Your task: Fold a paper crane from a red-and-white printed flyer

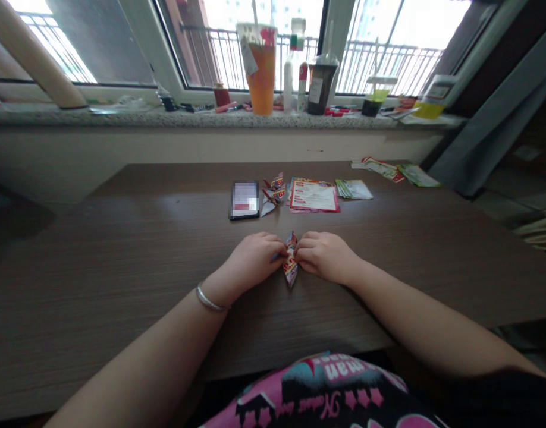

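A narrow, diamond-shaped piece of folded printed paper (291,267) lies between my hands on the table, pointed at both ends. My left hand (259,255) pinches its left edge with curled fingers; a silver bangle circles that wrist. From the other side, my right hand (324,255) grips the right edge, fingers pressed together. Just beyond the hands rest other folded paper pieces (273,193) in the same print. A phone-like device (245,200) with a blurred screen lies left of them.
Stacked printed sheets (314,196) and leaflets (353,189) lie to the right on the brown table (121,285). More leaflets (382,169) sit at its far right. On the windowsill (188,119) stand an orange drink cup (261,77), a dark drink cup (321,86) and bottles.
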Motion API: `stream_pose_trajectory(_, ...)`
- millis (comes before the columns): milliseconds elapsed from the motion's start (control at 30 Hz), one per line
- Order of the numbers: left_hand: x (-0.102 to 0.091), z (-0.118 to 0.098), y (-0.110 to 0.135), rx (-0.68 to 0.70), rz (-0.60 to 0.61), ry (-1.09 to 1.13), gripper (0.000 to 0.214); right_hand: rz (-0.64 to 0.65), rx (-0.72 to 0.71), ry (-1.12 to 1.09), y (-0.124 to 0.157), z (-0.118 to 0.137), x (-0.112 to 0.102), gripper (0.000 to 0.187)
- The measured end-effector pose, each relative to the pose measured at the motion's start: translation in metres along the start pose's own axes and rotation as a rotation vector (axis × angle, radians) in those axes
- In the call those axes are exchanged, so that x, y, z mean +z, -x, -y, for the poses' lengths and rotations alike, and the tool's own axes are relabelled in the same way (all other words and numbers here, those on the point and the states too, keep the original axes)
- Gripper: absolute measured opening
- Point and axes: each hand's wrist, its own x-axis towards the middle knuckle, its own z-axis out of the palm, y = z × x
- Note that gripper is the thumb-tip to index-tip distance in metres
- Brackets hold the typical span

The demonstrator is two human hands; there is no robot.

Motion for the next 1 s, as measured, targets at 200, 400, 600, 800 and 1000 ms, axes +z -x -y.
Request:
stream_pose_trajectory(200, 0.001, 0.001, 0.001, 0.002, 0.010, -0.006, 0.014, -0.063, 0.095, -0.213, 0.001, -0.010, 0.004, 0.009)
stream_pose_trajectory(400, -0.001, 0.001, 0.003, 0.019, 0.018, -0.006, 0.017, -0.118, 0.111, -0.447, 0.001, -0.020, 0.013, 0.009)
stream_pose_trajectory(600, -0.003, -0.002, 0.003, 0.044, 0.018, -0.051, 0.019, -0.138, 0.153, -0.545, -0.001, -0.021, 0.015, 0.009)
stream_pose_trajectory(800, 0.003, -0.004, -0.002, 0.180, -0.028, -0.161, 0.013, -0.145, 0.170, -0.552, -0.001, -0.021, 0.015, 0.008)
stream_pose_trajectory(1000, 0.006, -0.003, -0.004, 0.191, -0.028, -0.218, 0.013, -0.063, 0.131, -0.327, 0.001, -0.015, 0.009, 0.007)
